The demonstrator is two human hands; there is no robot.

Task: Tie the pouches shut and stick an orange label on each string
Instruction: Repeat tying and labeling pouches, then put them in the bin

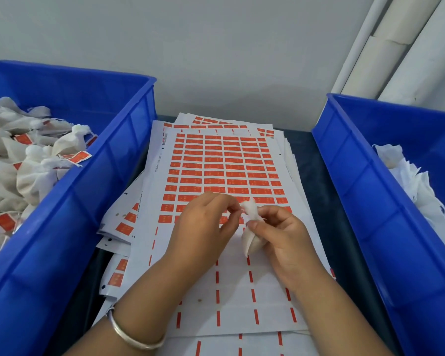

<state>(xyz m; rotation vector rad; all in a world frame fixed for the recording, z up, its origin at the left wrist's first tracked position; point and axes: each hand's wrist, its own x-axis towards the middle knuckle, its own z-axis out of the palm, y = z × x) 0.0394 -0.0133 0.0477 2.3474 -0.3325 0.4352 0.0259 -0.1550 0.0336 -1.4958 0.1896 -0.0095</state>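
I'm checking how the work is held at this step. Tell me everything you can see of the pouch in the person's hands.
The pouch is small, white to cream, of soft thin fabric, with a plump body and a gathered, ruffled top. It sits tilted, held above the label sheet. The right hand grips its body, thumb across the neck; the left hand pinches at the gathered top. No orange label shows on it, and its string is too fine to make out.

I cannot read any text here. My top label sheet has a small printed line and a barcode along its left margin, both too blurred to read. The orange labels carry pale marks, also too small.
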